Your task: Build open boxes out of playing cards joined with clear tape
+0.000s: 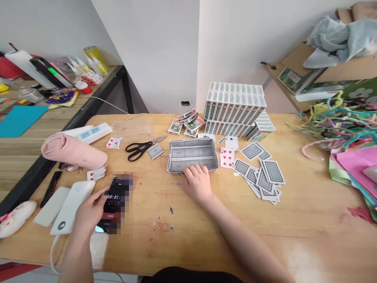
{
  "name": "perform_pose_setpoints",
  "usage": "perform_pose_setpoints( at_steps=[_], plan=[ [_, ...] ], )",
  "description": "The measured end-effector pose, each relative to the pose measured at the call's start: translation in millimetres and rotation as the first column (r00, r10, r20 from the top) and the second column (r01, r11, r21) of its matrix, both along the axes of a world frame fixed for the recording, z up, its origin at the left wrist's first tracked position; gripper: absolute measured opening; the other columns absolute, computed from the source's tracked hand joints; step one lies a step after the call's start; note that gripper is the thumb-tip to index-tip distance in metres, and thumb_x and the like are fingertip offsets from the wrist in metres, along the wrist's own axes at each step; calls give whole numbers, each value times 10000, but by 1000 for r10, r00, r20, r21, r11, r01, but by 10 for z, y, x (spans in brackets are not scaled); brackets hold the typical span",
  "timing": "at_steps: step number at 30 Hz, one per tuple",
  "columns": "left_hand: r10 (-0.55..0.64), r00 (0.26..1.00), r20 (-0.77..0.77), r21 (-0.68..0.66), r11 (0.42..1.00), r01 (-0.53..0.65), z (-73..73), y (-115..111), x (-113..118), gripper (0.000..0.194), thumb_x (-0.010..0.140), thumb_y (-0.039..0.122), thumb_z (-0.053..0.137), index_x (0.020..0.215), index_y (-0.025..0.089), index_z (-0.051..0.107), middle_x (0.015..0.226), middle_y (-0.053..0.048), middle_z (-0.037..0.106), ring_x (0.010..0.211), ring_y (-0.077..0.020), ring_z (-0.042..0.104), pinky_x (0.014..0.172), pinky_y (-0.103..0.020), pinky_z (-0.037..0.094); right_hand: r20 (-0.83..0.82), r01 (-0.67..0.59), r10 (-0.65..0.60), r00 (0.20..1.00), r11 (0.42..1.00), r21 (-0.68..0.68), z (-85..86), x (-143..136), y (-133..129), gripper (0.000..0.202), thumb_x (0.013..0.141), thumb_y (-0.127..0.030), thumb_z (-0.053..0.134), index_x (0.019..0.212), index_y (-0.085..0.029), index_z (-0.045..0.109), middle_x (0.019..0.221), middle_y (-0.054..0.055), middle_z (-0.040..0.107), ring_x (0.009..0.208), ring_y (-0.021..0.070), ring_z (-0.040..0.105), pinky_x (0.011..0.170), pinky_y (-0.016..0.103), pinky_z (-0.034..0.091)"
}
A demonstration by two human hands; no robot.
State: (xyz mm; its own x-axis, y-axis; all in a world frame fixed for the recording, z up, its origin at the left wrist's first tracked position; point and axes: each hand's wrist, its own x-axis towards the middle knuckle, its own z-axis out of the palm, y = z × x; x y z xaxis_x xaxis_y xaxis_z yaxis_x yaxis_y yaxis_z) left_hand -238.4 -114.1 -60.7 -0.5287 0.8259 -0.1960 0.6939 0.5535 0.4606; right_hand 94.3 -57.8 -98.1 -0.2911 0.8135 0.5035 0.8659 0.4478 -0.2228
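Observation:
On the wooden table, an open-topped box made of playing cards [193, 152] stands in the middle. My right hand [198, 181] rests on its near wall, fingers bent over the edge. My left hand [91, 208] is at the left edge of a phone [113, 202] with a timer on its screen, fingers pressed against it. Face-down cards [266, 179] lie scattered right of the box, with a six of hearts [227, 158] beside it. Black-handled scissors [140, 150] lie to its left, next to a small card piece [155, 151].
Stacked card packs [235, 106] stand at the back, with loose packs [190, 122] to their left. A power bank [72, 208], pink roll [73, 151] and power strip [96, 133] sit at the left. Colourful strips [338, 122] crowd the right.

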Motion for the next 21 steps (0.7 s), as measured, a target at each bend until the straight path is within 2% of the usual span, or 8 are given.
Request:
perform_pose_setpoints(
  at_steps=[3,14,21],
  plan=[
    [109,993,36,-65,992,-106,56,20,67,459,806,346,469,1210,195,626,1114,-77,697,1022,-284,643,910,-420,501,9,-6,6,1000,1000,-9,2,2,0,143,887,-186,519,756,-193,575,698,23,583,705,172,445,668,321,224],
    [126,990,65,-47,991,-123,43,17,66,458,805,367,477,1203,198,631,1082,-72,707,1009,-281,651,897,-409,514,7,-6,6,1000,1000,12,15,4,2,144,896,-210,524,762,-193,577,691,21,577,697,174,444,659,320,223],
    [170,976,138,-64,985,-163,61,35,87,469,812,378,479,1213,175,613,1162,-88,677,1079,-293,620,965,-425,472,5,-6,6,1000,1000,6,8,7,0,156,899,-217,522,753,-195,571,705,22,591,698,174,440,666,320,226]
  ],
)
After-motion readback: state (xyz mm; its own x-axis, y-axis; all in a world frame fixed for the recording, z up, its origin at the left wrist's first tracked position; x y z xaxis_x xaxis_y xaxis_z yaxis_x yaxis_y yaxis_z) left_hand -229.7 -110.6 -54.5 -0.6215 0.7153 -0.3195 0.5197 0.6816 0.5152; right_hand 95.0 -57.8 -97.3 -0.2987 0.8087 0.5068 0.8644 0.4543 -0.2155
